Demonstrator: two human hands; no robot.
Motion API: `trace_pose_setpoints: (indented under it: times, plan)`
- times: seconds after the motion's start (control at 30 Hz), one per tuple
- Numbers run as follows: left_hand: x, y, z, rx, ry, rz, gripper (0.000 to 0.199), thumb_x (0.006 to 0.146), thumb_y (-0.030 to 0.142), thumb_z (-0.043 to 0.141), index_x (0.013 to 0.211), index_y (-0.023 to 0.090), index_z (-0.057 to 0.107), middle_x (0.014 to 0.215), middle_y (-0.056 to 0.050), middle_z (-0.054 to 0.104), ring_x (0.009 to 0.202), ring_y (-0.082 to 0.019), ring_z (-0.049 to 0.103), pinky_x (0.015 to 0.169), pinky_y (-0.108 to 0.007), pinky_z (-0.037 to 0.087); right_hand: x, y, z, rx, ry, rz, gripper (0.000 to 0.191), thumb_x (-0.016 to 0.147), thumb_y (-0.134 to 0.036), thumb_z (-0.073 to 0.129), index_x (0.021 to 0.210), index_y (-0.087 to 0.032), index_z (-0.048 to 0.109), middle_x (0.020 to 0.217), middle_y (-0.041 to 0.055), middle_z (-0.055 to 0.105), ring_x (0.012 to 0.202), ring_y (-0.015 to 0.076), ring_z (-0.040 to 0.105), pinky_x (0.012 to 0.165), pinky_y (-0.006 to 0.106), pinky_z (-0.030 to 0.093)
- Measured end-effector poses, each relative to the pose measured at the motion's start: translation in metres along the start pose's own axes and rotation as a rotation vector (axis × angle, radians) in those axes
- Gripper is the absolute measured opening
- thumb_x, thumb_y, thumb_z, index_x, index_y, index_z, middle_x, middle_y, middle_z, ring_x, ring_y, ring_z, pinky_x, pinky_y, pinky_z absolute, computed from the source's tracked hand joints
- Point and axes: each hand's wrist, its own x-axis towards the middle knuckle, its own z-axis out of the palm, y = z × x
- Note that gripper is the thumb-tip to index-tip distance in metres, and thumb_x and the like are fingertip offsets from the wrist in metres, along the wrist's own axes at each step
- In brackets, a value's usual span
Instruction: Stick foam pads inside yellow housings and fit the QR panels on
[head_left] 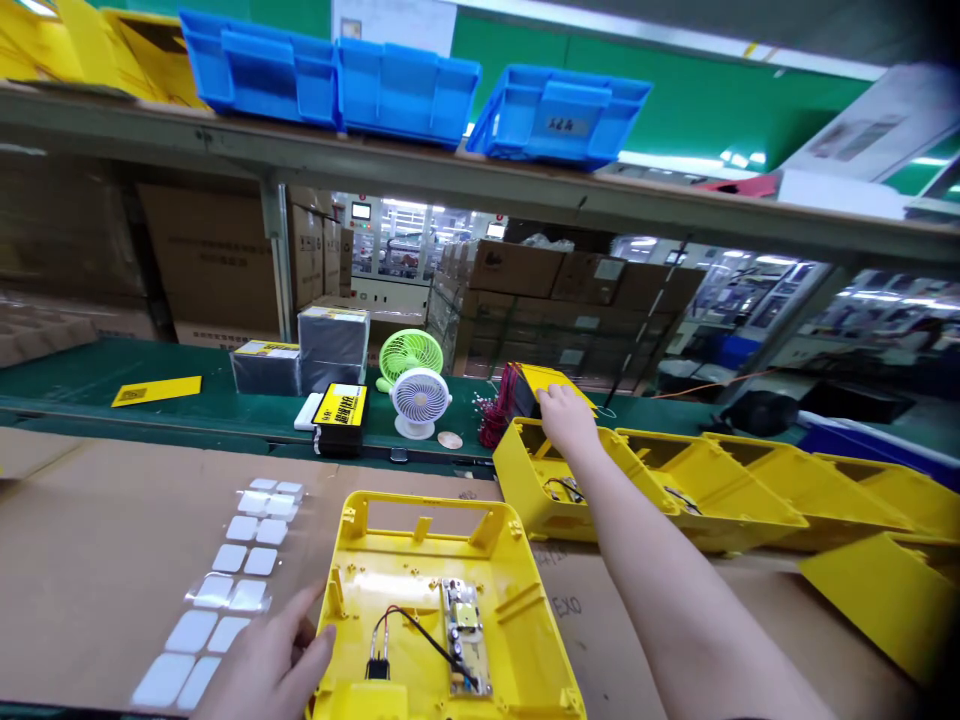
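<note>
My left hand (pixel 262 665) lay near the bottom edge of the cardboard sheet (pixel 112 540), open and not gripping, with its fingertips (pixel 313 615) against the left wall of a yellow plastic housing (pixel 390 570). That light contact seemed enough to steady the housing, which sat open side up at the sheet's near edge, probably so that its inside stayed within my easy reach. Inside it lay a small circuit board (pixel 466 640), with red and black wires (pixel 412 630) running to a black connector (pixel 377 668).

My right arm reached across to the far edge of the sheet, and my right hand (pixel 566 418) rested on a yellow panel (pixel 551 385) beside a tangle of red wires (pixel 495 420). My fingers draped over the panel's top, but I could not tell whether they had closed on it. A row of similar yellow housings (pixel 720 490) ran along the sheet's right side, apparently kept together as a batch. Left of my work, white pads (pixel 229 590) on clear backing lay flat in two columns, close at hand. Past the far edge, a white fan (pixel 420 402) and a green fan (pixel 410 355) stood on the green conveyor belt (pixel 135 365).
</note>
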Motion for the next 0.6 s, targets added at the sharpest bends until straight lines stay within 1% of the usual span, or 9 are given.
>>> trace_pose_setpoints:
  times: [0.1, 0.17, 0.23, 0.3, 0.37, 0.4, 0.47, 0.53, 0.6]
  plan:
    - [0.001, -0.003, 0.0, 0.003, -0.003, -0.012, 0.049, 0.085, 0.05, 0.04, 0.127, 0.024, 0.047, 0.08, -0.004, 0.067, 0.083, -0.023, 0.064, 0.07, -0.029, 0.05, 0.006, 0.002, -0.01, 0.024, 0.084, 0.026, 0.03, 0.083, -0.012, 0.038, 0.091, -0.012, 0.066, 0.087, 0.0145, 0.056, 0.092, 0.0258, 0.048, 0.077, 0.033, 0.04]
    - [0.003, -0.005, 0.0, 0.016, 0.004, -0.012, 0.054, 0.086, 0.051, 0.038, 0.133, 0.026, 0.039, 0.098, -0.007, 0.067, 0.095, -0.024, 0.063, 0.077, -0.032, 0.051, 0.01, 0.001, -0.021, 0.048, 0.173, 0.073, 0.033, 0.087, -0.017, 0.035, 0.099, -0.012, 0.065, 0.089, 0.0135, 0.056, 0.091, 0.0254, 0.048, 0.076, 0.033, 0.041]
    - [0.004, -0.006, 0.0, 0.069, 0.088, 0.018, 0.058, 0.085, 0.052, 0.04, 0.137, 0.028, 0.033, 0.124, -0.007, 0.056, 0.114, -0.026, 0.053, 0.089, -0.04, 0.047, 0.011, -0.005, -0.04, 0.076, 0.264, 0.111, 0.036, 0.091, -0.022, 0.032, 0.109, -0.013, 0.061, 0.095, 0.0122, 0.056, 0.093, 0.0239, 0.049, 0.079, 0.033, 0.042]
    - [0.006, -0.001, 0.0, 0.136, 0.236, 0.086, 0.062, 0.082, 0.052, 0.045, 0.138, 0.031, 0.03, 0.139, -0.005, 0.041, 0.128, -0.028, 0.039, 0.099, -0.048, 0.04, 0.006, -0.017, -0.066, 0.155, 0.41, 0.094, 0.034, 0.092, -0.025, 0.035, 0.114, -0.014, 0.058, 0.098, 0.01, 0.057, 0.094, 0.0208, 0.05, 0.084, 0.032, 0.042]
    - [0.005, 0.011, 0.0, 0.151, 0.346, 0.189, 0.062, 0.08, 0.049, 0.051, 0.137, 0.033, 0.033, 0.143, -0.002, 0.036, 0.132, -0.028, 0.032, 0.102, -0.052, 0.034, -0.008, -0.037, -0.098, 0.342, 0.681, -0.018, 0.028, 0.089, -0.022, 0.046, 0.112, -0.018, 0.06, 0.098, 0.0076, 0.059, 0.092, 0.0187, 0.054, 0.085, 0.032, 0.045]
    - [0.003, 0.019, 0.0, 0.13, 0.358, 0.249, 0.06, 0.079, 0.048, 0.053, 0.135, 0.034, 0.035, 0.142, -0.001, 0.037, 0.132, -0.028, 0.032, 0.103, -0.053, 0.033, -0.018, -0.05, -0.116, 0.415, 0.769, -0.102, 0.029, 0.086, -0.019, 0.05, 0.114, -0.021, 0.059, 0.101, 0.0064, 0.06, 0.093, 0.0185, 0.055, 0.085, 0.034, 0.046]
    - [-0.003, 0.037, 0.001, 0.035, 0.282, 0.365, 0.057, 0.077, 0.045, 0.058, 0.131, 0.037, 0.041, 0.14, 0.0, 0.041, 0.13, -0.028, 0.035, 0.103, -0.052, 0.033, -0.046, -0.077, -0.15, 0.544, 0.87, -0.29, 0.04, 0.081, -0.012, 0.056, 0.118, -0.027, 0.056, 0.107, 0.0047, 0.061, 0.095, 0.0194, 0.058, 0.082, 0.036, 0.05]
    - [-0.011, 0.053, 0.002, -0.136, 0.106, 0.442, 0.064, 0.072, 0.049, 0.063, 0.131, 0.039, 0.042, 0.137, -0.001, 0.044, 0.127, -0.028, 0.04, 0.102, -0.05, 0.037, -0.078, -0.104, -0.177, 0.644, 0.878, -0.471, 0.046, 0.08, -0.01, 0.056, 0.122, -0.028, 0.053, 0.113, 0.0052, 0.06, 0.099, 0.0222, 0.059, 0.081, 0.04, 0.053]
    - [-0.017, 0.062, 0.002, -0.31, 0.043, 0.454, 0.074, 0.064, 0.059, 0.066, 0.13, 0.035, 0.044, 0.132, -0.005, 0.05, 0.12, -0.031, 0.048, 0.096, -0.048, 0.044, -0.111, -0.129, -0.195, 0.705, 0.685, -0.673, 0.04, 0.084, -0.02, 0.054, 0.123, -0.03, 0.052, 0.116, 0.0044, 0.061, 0.103, 0.024, 0.059, 0.083, 0.043, 0.054]
